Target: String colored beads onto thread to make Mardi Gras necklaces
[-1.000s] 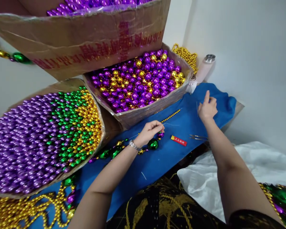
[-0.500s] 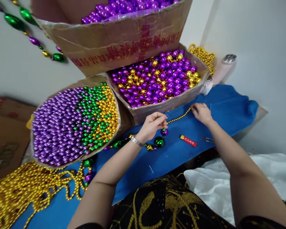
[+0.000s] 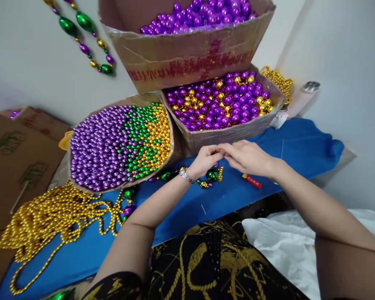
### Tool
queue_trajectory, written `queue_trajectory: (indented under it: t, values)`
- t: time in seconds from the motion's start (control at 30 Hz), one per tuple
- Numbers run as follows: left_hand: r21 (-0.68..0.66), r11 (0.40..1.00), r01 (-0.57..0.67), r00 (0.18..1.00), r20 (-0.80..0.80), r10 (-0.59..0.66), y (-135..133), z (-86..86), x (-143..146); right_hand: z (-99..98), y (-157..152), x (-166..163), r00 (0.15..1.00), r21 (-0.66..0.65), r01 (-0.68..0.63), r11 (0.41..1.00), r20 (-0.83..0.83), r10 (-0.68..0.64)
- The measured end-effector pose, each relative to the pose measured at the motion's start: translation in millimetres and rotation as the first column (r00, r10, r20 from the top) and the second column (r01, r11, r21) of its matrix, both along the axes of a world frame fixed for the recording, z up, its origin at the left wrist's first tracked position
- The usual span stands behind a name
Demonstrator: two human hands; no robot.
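Note:
My left hand (image 3: 204, 160) and my right hand (image 3: 248, 157) meet at the fingertips above the blue cloth, both closed in a pinch. Under them a strand of large purple, green and gold beads lies on the cloth, with a round green bead (image 3: 211, 175) just below my left fingers. A short length of small gold bead chain (image 3: 220, 173) shows beneath the joined fingers; its upper part is hidden by them. Near my right hand lies a red packet with yellow lettering (image 3: 252, 181).
Behind my hands stands a box (image 3: 234, 128) of purple and gold beads, below another box (image 3: 190, 54) of purple beads. A box (image 3: 172, 150) of smaller mixed beads is at left, gold bead chains (image 3: 50, 212) before it. A bottle (image 3: 304, 98) stands at right.
My right hand has come left from the far end of the gold bead chain to meet my left hand. The stretched chain now hangs short below the fingers. The view has shifted left.

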State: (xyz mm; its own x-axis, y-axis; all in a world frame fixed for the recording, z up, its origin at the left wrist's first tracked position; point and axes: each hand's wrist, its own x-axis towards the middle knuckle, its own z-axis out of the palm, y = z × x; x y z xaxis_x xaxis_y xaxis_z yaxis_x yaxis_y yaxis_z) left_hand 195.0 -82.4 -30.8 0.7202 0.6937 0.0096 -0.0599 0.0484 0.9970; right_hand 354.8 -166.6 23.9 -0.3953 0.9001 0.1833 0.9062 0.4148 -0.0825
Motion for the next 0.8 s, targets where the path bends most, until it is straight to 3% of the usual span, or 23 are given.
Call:
queue_trajectory:
  t: [0.27,0.4,0.5,0.57,0.63,0.67,0.73,0.8]
  values:
    - [0.083,0.978,0.194,0.975,-0.122,-0.183,-4,12.7,-18,8.8,25,-4,0.999,-0.027,-0.005,1.000,-0.034,0.004]
    - [0.195,0.968,0.160,0.982,-0.135,-0.136,-3,19.2,-22,8.8,25,12,0.991,-0.046,0.047,0.998,-0.126,-0.052]
    - [0.258,0.960,0.108,0.992,-0.089,-0.088,3,24.6,-26,9.2,10,26,0.935,-0.221,0.047,0.974,-0.334,-0.121]
    - [0.328,0.938,0.110,0.992,-0.093,-0.084,6,28.8,-28,9.8,-3,25,0.777,-0.271,-0.050,0.961,-0.616,-0.133]
    - [0.478,0.866,0.149,0.986,-0.139,-0.093,7,33.1,-27,11.1,-11,12,0.523,-0.176,-0.055,0.983,-0.844,-0.122]
    - [0.568,0.805,0.174,0.981,-0.168,-0.094,7,35.1,-26,12.8,-12,2,0.414,-0.123,-0.009,0.992,-0.904,-0.108]
    - [0.708,0.668,0.229,0.969,-0.232,-0.086,7,38.2,-23,20.0,-8,-17,0.274,-0.074,0.086,0.994,-0.957,-0.095]
    - [0.757,0.589,0.285,0.951,-0.299,-0.076,8,40.5,-21,34.3,2,-32,0.148,-0.077,0.127,0.989,-0.984,-0.095]
